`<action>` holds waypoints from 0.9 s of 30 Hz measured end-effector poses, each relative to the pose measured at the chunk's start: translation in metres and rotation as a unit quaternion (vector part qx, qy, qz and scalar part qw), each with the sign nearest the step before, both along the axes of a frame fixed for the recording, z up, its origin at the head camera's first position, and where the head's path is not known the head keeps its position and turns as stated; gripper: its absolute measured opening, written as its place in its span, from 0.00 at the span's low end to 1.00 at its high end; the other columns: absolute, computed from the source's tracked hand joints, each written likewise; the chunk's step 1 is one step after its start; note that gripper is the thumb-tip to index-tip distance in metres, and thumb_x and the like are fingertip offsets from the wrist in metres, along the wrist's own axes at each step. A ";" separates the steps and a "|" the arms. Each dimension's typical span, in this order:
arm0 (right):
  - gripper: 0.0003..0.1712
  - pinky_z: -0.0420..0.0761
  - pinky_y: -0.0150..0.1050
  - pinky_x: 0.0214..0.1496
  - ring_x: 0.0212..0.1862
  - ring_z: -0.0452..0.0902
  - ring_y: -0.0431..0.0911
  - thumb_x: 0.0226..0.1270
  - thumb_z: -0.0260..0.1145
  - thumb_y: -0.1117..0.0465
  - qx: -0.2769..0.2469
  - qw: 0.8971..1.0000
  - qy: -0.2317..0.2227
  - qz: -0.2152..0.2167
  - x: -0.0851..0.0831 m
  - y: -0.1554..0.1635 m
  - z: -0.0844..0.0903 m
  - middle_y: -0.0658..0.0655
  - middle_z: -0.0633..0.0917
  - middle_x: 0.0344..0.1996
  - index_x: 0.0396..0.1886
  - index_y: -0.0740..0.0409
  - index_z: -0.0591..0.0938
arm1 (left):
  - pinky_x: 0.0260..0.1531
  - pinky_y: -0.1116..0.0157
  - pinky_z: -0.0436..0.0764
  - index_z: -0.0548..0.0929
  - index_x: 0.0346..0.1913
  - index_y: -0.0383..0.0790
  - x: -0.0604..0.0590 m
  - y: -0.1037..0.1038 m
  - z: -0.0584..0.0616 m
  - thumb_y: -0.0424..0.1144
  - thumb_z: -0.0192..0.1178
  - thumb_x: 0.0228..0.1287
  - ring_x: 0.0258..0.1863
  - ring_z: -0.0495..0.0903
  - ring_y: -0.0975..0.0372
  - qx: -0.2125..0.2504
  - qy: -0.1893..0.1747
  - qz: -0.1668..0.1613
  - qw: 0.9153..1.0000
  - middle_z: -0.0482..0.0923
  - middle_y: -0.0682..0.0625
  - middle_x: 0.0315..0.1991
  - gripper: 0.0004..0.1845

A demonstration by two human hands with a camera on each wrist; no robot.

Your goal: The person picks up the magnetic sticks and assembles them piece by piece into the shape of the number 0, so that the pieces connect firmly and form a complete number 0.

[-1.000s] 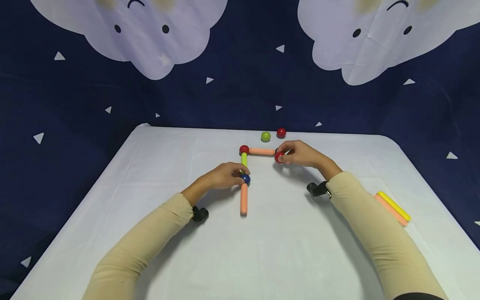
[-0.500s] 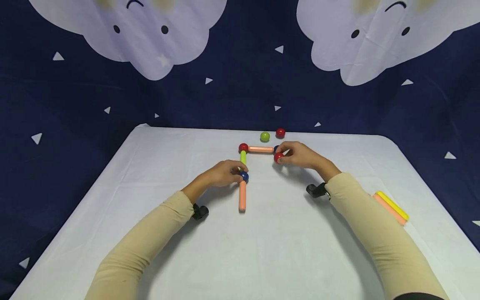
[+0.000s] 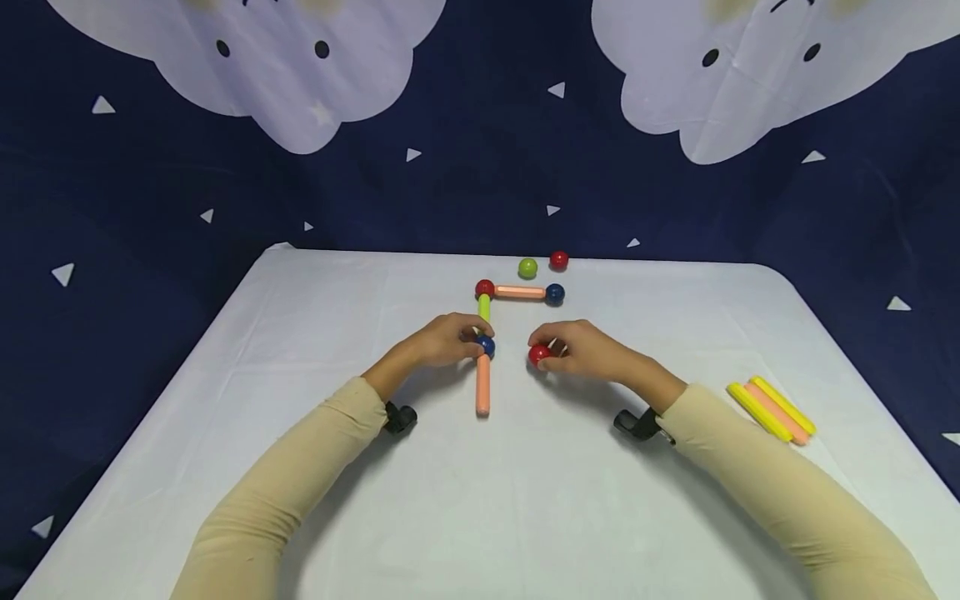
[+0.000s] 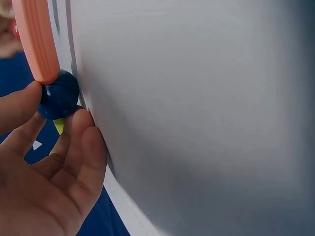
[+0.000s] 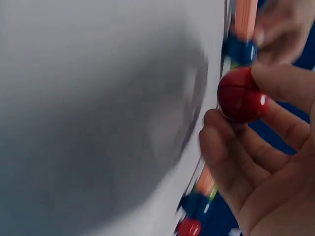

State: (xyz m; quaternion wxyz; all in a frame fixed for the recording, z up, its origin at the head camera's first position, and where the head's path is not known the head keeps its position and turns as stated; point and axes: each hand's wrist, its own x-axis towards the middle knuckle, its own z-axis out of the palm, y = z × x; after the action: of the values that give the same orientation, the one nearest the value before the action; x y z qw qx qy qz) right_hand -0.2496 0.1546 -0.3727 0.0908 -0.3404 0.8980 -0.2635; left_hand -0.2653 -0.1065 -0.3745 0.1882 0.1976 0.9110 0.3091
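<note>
My left hand [image 3: 444,340] pinches a blue ball [image 3: 486,346] between thumb and fingers. That ball joins a lime-green stick [image 3: 484,308] behind it to an orange stick [image 3: 483,387] pointing toward me. In the left wrist view the orange stick [image 4: 37,39] meets the blue ball [image 4: 60,96] right by my thumb. The green stick runs back to a red ball [image 3: 485,288], from which another orange stick [image 3: 521,292] leads right to a second blue ball [image 3: 555,294]. My right hand [image 3: 588,350] holds a loose red ball [image 5: 241,96] in its fingertips, to the right of the left hand.
A green ball [image 3: 528,267] and a red ball [image 3: 558,261] lie near the back edge of the white table [image 3: 600,517]. On the right, two yellow sticks [image 3: 759,412] lie side by side with an orange stick [image 3: 780,408] between them. A dark blue cloth [image 3: 480,192] hangs behind.
My right hand has come toward me with the red ball, away from the far blue ball, which now shows fully. My left hand stays on its blue ball.
</note>
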 end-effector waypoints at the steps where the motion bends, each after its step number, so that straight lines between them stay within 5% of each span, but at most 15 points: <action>1: 0.17 0.84 0.40 0.48 0.43 0.83 0.44 0.64 0.69 0.63 0.001 1.000 0.006 0.008 0.008 -0.002 0.000 0.54 0.87 0.43 0.53 0.59 0.82 | 0.47 0.62 0.77 0.80 0.60 0.46 0.000 0.000 0.000 0.37 0.60 0.69 0.49 0.78 0.56 0.000 0.001 -0.001 1.000 0.82 0.42 0.54 0.17; 11: 0.18 0.81 0.32 0.48 0.44 0.77 0.37 0.61 0.72 0.65 0.003 0.997 -0.002 0.083 0.077 -0.023 -0.005 0.48 0.83 0.45 0.51 0.50 0.83 | 0.46 0.63 0.77 0.79 0.60 0.46 -0.001 0.004 0.003 0.38 0.60 0.70 0.49 0.79 0.56 -0.014 0.007 -0.004 1.000 0.82 0.43 0.53 0.17; 17: 0.20 0.81 0.32 0.50 0.46 0.77 0.36 0.60 0.71 0.67 0.015 0.994 -0.006 0.103 0.087 -0.030 -0.010 0.48 0.82 0.47 0.52 0.49 0.83 | 0.44 0.64 0.76 0.79 0.60 0.46 -0.001 0.004 0.002 0.39 0.59 0.70 0.48 0.79 0.56 -0.022 0.006 -0.010 1.000 0.82 0.43 0.53 0.17; 27: 0.19 0.80 0.29 0.46 0.39 0.78 0.37 0.61 0.73 0.58 0.011 0.997 -0.002 0.075 0.090 -0.046 -0.008 0.48 0.87 0.41 0.51 0.56 0.83 | 0.44 0.65 0.76 0.79 0.61 0.45 0.000 0.004 0.003 0.38 0.59 0.70 0.47 0.78 0.57 -0.022 -0.001 -0.006 1.000 0.82 0.43 0.53 0.17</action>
State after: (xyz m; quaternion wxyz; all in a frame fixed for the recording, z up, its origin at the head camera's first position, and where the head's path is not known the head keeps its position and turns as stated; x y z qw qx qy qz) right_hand -0.1597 0.1086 -0.3806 0.1162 -0.4048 0.8728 -0.2467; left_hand -0.2650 -0.1023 -0.3711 0.1951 0.1984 0.9164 0.2879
